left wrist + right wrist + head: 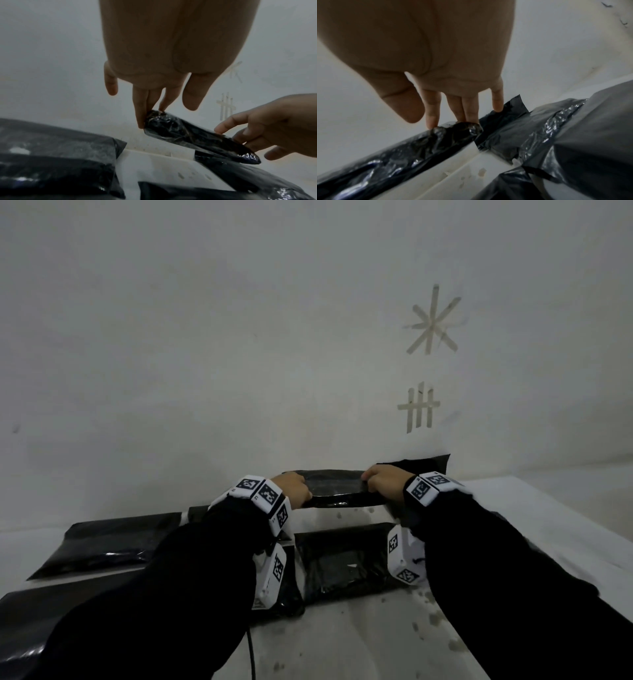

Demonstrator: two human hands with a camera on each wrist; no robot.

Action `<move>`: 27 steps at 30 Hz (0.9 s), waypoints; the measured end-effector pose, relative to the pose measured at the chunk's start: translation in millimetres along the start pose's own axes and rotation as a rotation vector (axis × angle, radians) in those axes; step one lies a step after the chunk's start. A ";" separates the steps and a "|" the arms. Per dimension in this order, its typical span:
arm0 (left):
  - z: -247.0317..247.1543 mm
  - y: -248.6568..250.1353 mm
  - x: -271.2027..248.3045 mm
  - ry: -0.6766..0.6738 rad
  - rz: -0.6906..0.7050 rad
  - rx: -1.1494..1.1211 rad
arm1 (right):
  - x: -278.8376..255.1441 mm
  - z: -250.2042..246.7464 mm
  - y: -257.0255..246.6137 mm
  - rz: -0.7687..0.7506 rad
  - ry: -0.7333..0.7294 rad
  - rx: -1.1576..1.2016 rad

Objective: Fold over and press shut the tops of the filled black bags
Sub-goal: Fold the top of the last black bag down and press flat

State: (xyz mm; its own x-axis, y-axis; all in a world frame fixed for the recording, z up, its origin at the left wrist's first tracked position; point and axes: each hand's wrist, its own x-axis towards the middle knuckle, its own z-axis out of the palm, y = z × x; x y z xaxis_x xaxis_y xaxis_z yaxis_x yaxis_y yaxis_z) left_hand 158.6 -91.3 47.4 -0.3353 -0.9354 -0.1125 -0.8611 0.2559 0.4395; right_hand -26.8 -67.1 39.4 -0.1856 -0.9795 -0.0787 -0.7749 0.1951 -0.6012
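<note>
Mid-task: left hand (295,487) & right hand (383,482) pinch ends of rolled bag (337,489), fold not pressed; other bags (342,559) unclear.

Both arms stretched forward, left hand (292,490) and right hand (384,481) level, fingers curled, pinching.

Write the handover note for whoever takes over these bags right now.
Left hand: pinches the left end of the far bag.
Right hand: grips its right end.
The far bag is held between both hands by the wall, its top rolled over.
Other black bags lie on the white table: left bag, centre bag.
Done: fold started.
Left: press this top shut; whether the other bags are sealed cannot be told.
</note>
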 end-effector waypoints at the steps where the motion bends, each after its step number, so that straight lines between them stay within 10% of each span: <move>1: 4.5 -0.9 9.6 -0.015 -0.014 0.008 | 9.5 4.0 3.3 0.016 -0.014 -0.016; 13: 43.6 -14.9 42.1 -0.211 -0.079 0.044 | 54.2 33.4 30.6 0.069 -0.145 -0.230; 27: 42.1 41.9 35.5 -0.026 0.090 -0.068 | 18.0 -45.2 76.3 0.027 0.071 -0.109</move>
State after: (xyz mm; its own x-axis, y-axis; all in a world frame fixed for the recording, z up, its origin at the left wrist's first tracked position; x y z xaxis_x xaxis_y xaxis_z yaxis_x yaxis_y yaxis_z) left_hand 94.5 -103.4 24.3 -0.4208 -0.9024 -0.0926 -0.7995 0.3208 0.5078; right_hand -116.6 -67.6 28.1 -0.2465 -0.9685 -0.0345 -0.8297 0.2293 -0.5090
